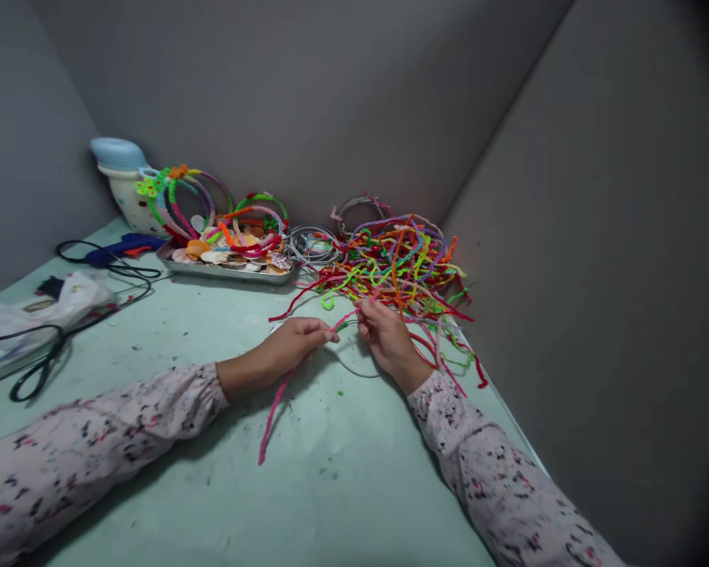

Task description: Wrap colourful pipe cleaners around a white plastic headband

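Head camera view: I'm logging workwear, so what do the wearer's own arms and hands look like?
The left sleeve and right sleeve are long, loose and pale pinkish, scattered with small dark and pink-red flower-like marks. Each narrows to a gathered cuff at the wrist. The left hand and right hand are ungloved; no watch or bracelet shows.

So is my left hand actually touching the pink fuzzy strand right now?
Touching. The head view shows your left hand pinching the pink fuzzy strand between thumb and fingers, one length emerging below it and another running toward your right hand.
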`<state>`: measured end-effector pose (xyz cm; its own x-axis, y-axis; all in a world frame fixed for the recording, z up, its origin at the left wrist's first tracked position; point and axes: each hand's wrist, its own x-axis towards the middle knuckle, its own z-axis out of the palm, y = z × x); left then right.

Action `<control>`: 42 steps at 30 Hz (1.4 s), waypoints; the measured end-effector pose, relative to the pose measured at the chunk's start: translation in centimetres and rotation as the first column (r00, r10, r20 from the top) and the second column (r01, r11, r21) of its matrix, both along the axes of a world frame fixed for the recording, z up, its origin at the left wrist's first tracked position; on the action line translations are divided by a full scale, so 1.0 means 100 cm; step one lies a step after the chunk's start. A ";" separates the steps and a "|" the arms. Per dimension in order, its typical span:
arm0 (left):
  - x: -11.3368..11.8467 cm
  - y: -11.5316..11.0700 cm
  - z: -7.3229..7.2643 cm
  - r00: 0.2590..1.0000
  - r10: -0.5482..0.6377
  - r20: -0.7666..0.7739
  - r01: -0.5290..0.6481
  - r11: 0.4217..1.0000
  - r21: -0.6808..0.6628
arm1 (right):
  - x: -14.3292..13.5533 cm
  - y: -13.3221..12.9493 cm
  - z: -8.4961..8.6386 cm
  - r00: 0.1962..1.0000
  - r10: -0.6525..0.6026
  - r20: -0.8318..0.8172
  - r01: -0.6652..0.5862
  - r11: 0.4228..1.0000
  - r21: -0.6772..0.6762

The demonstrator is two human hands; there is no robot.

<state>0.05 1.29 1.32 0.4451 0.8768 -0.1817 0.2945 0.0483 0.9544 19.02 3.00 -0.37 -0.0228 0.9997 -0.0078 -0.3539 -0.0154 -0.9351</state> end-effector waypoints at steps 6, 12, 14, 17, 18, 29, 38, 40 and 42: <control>-0.006 0.003 -0.011 0.995 -0.050 0.088 0.057 0.995 -0.080 | 0.014 0.007 0.000 0.989 -0.049 -0.136 0.050 0.999 0.005; -0.005 0.005 -0.014 0.996 -0.054 0.077 0.059 0.996 -0.066 | 0.014 0.010 -0.004 0.982 -0.175 -0.067 0.177 0.984 0.025; -0.004 0.005 -0.013 0.996 -0.056 0.070 0.060 0.997 -0.046 | 0.014 0.010 -0.004 0.975 -0.214 -0.057 0.217 0.975 0.046; -0.003 0.003 -0.011 0.996 -0.061 0.058 0.063 0.998 -0.027 | 0.015 0.009 -0.003 0.967 -0.254 -0.003 0.253 0.963 0.098; -0.003 0.003 -0.010 0.996 -0.063 0.056 0.064 0.998 -0.023 | 0.016 0.009 -0.004 0.963 -0.270 0.020 0.266 0.957 0.113; 0.002 -0.002 0.004 0.995 -0.062 -0.074 0.071 0.988 0.135 | 0.018 0.017 -0.007 0.905 -0.414 0.100 0.409 0.910 0.067; 0.001 0.001 -0.005 0.999 -0.020 -0.028 0.022 0.999 0.048 | 0.020 0.015 -0.007 0.949 -0.298 0.108 0.295 0.955 0.039; 0.000 0.003 -0.009 1.000 -0.024 0.005 0.024 1.000 -0.013 | 0.020 0.013 -0.006 0.964 -0.258 0.073 0.255 0.966 0.039; -0.002 0.004 -0.011 0.999 -0.031 0.037 0.033 0.998 -0.049 | 0.021 0.013 -0.006 0.970 -0.244 0.021 0.243 0.969 0.038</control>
<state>-0.17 1.69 0.19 0.4799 0.8524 -0.2075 0.2617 0.0866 0.9613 21.15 4.27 -0.98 0.2210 0.9748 0.0293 -0.3194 0.1007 -0.9423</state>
